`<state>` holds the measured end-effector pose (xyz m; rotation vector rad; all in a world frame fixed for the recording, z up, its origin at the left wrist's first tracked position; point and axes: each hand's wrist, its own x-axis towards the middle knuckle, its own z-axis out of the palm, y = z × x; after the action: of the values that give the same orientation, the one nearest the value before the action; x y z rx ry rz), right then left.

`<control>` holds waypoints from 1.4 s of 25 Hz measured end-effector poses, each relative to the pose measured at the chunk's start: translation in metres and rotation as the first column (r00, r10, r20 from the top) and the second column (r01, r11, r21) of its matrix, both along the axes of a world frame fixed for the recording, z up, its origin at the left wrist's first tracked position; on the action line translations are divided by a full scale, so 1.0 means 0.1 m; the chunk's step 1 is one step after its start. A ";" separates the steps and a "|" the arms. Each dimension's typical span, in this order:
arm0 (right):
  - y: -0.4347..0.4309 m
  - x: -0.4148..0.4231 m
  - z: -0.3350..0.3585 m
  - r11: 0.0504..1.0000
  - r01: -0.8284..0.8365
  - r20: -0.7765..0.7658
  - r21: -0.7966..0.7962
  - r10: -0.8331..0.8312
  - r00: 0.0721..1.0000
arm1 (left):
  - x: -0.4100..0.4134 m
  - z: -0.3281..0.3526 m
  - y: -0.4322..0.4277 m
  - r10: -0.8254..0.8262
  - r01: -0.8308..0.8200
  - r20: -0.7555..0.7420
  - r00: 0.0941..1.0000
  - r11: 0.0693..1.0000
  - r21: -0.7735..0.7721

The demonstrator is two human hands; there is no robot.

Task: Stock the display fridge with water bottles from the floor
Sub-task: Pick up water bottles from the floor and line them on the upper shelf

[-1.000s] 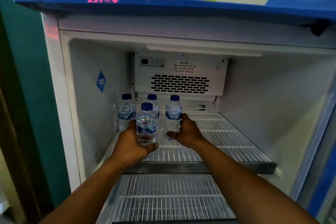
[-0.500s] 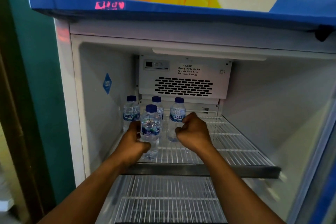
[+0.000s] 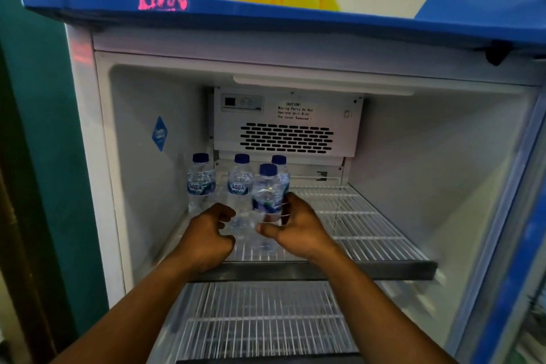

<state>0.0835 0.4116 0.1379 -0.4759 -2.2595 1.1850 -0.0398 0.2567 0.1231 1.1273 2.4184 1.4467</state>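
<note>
Display fridge, top wire shelf.
- Three Aqua water bottles: upright in a row at the shelf's rear left.
- Fourth bottle, blue cap: upright, nearer the shelf's front left. The right hand is wrapped round its label.
- Left hand: fingers curled, above the shelf's front edge. Cannot tell whether it grasps anything.
</note>
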 end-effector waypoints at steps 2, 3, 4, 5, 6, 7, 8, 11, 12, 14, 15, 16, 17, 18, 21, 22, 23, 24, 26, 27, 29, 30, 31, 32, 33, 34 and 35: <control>0.23 0.19 0.03 0.988 0.152 -0.045 -0.008 -0.152 0.987 | 0.01 -0.04 0.06 0.008 -0.014 -0.087 0.996 0.997 -0.074; 0.35 0.25 0.04 0.972 0.233 -0.071 -0.033 -0.235 0.969 | 0.02 -0.04 0.09 0.008 -0.022 -0.134 0.991 0.994 -0.105; 0.47 0.29 0.05 0.951 0.305 -0.087 -0.054 -0.309 0.947 | 0.03 -0.05 0.11 0.006 -0.028 -0.169 0.986 0.991 -0.130; 0.56 0.30 0.05 0.931 0.360 -0.087 -0.062 -0.364 0.927 | 0.04 -0.05 0.13 0.001 -0.031 -0.195 0.981 0.988 -0.151; 0.64 0.28 0.05 0.917 0.395 -0.076 -0.063 -0.399 0.914 | 0.05 -0.06 0.15 -0.002 -0.037 -0.215 0.977 0.984 -0.176; 0.68 0.26 0.04 0.908 0.414 -0.060 -0.063 -0.418 0.906 | 0.05 -0.06 0.16 0.001 -0.047 -0.228 0.974 0.980 -0.195; 0.71 0.24 0.04 0.904 0.424 -0.045 -0.063 -0.427 0.903 | 0.05 -0.06 0.17 0.006 -0.058 -0.238 0.971 0.976 -0.210; 0.74 0.17 0.02 0.906 0.423 -0.009 -0.026 -0.424 0.906 | 0.05 -0.06 0.17 0.025 -0.079 -0.256 0.966 0.976 -0.204; 0.74 0.15 0.00 0.910 0.415 -0.004 -0.005 -0.415 0.910 | 0.05 -0.06 0.17 0.028 -0.082 -0.258 0.966 0.976 -0.200; 0.74 0.11 -0.03 0.912 0.411 -0.003 0.015 -0.411 0.912 | 0.03 -0.08 0.17 0.028 -0.083 -0.266 0.963 0.976 -0.200; 0.75 0.11 -0.04 0.909 0.416 -0.005 0.016 -0.416 0.909 | 0.03 -0.08 0.16 0.026 -0.082 -0.269 0.963 0.977 -0.199; 0.75 0.10 -0.04 0.906 0.422 -0.006 0.018 -0.422 0.907 | 0.02 -0.09 0.16 0.025 -0.080 -0.266 0.964 0.977 -0.199; 0.76 0.09 -0.04 0.905 0.424 -0.005 0.021 -0.424 0.906 | 0.01 -0.09 0.16 0.024 -0.079 -0.261 0.965 0.977 -0.200; 0.77 0.09 -0.04 0.907 0.421 -0.003 0.026 -0.421 0.907 | 0.01 -0.10 0.16 0.023 -0.077 -0.258 0.966 0.977 -0.201; 0.76 0.09 -0.04 0.919 0.392 0.043 0.037 -0.394 0.918 | 0.00 -0.10 0.16 0.017 -0.073 -0.261 0.965 0.976 -0.206; 0.75 0.10 -0.04 0.924 0.381 0.061 0.040 -0.383 0.922 | 0.00 -0.10 0.16 0.015 -0.072 -0.264 0.964 0.975 -0.208; 0.74 0.10 -0.05 0.926 0.374 0.076 0.048 -0.377 0.923 | 0.00 -0.10 0.16 0.013 -0.072 -0.268 0.963 0.975 -0.211; 0.73 0.10 -0.05 0.926 0.373 0.082 0.059 -0.377 0.923 | 0.00 -0.09 0.16 0.013 -0.073 -0.270 0.963 0.974 -0.214; 0.72 0.09 -0.05 0.922 0.378 0.085 0.083 -0.384 0.919 | -0.01 -0.10 0.16 0.012 -0.072 -0.268 0.963 0.974 -0.215; 0.72 0.09 -0.05 0.922 0.377 0.091 0.091 -0.385 0.918 | -0.01 -0.10 0.16 0.014 -0.072 -0.265 0.964 0.975 -0.211; 0.71 0.08 -0.06 0.916 0.388 0.114 0.102 -0.398 0.910 | -0.01 -0.10 0.15 0.017 -0.071 -0.257 0.966 0.977 -0.201; 0.72 0.08 -0.06 0.911 0.397 0.126 0.109 -0.409 0.904 | 0.00 -0.10 0.15 0.017 -0.069 -0.255 0.967 0.979 -0.194; 0.72 0.07 -0.06 0.908 0.404 0.143 0.113 -0.417 0.897 | 0.00 -0.11 0.14 0.016 -0.065 -0.253 0.967 0.980 -0.186; 0.72 0.08 -0.04 0.907 0.405 0.169 0.114 -0.419 0.892 | 0.01 -0.10 0.12 0.013 -0.060 -0.254 0.967 0.982 -0.177; 0.70 0.10 0.00 0.909 0.401 0.212 0.117 -0.417 0.884 | 0.03 -0.10 0.11 0.013 -0.057 -0.262 0.965 0.985 -0.163; 0.66 0.14 0.04 0.907 0.398 0.267 0.139 -0.421 0.867 | 0.06 -0.09 0.10 0.016 -0.056 -0.284 0.959 0.989 -0.136; 0.61 0.19 0.10 0.894 0.405 0.320 0.191 -0.447 0.835 | 0.08 -0.08 0.08 0.020 -0.052 -0.324 0.946 0.995 -0.091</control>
<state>0.1025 0.4728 0.1477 -1.1638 -2.3203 0.7766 -0.0313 0.2642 0.1151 1.4001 2.7038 1.2163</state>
